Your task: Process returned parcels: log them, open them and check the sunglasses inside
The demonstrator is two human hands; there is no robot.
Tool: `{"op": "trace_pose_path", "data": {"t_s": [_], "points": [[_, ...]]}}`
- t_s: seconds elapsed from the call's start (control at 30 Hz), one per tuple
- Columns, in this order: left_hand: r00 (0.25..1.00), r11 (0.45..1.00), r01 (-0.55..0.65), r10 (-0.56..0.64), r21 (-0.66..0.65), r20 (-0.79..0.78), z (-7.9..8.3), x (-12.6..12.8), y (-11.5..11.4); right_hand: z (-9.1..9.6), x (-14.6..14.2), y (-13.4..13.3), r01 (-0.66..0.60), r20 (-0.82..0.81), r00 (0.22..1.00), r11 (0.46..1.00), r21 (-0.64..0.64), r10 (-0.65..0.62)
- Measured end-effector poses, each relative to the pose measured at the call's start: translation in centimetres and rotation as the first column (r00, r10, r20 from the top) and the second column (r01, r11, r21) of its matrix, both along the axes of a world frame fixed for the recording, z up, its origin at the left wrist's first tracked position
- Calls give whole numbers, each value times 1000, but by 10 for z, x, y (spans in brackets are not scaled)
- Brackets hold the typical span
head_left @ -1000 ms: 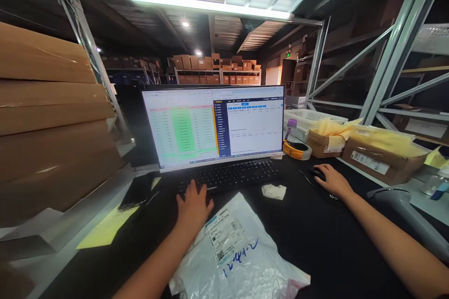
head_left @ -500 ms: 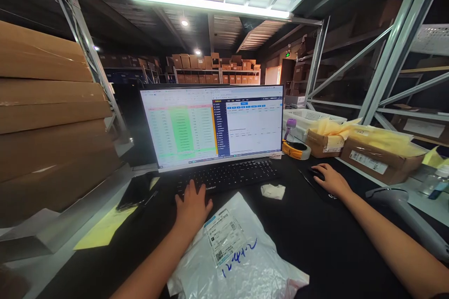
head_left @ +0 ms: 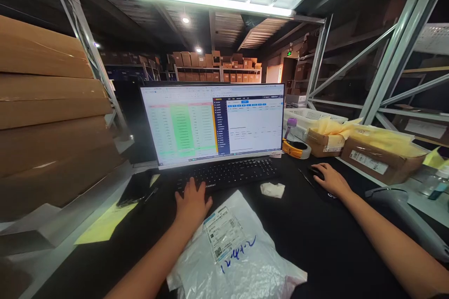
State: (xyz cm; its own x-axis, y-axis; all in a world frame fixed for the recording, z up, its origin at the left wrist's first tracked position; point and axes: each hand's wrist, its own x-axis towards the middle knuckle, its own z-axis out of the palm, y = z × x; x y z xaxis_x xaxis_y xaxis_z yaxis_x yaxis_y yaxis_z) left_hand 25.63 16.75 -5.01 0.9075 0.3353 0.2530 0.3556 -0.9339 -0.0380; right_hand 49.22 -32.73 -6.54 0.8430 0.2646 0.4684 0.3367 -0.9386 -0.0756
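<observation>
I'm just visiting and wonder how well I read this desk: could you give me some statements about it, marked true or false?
1. The right hand rests on the mouse. True.
2. The left hand holds a bottle. False: the left hand has its fingers spread at the near edge of the keyboard.
3. The white parcel bears blue handwriting. True.
4. The monitor is dark. False: the monitor is lit.
5. The yellow paper lies right of the keyboard. False: the yellow paper lies to its left.
</observation>
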Motion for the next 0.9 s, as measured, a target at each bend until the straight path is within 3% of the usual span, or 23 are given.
{"op": "trace_pose_path", "data": {"t_s": [0.9], "points": [[1000,1000,-7,7,1,-7,0,3,0,0,-1,0,-1,21,1000,1000,12,0]]}}
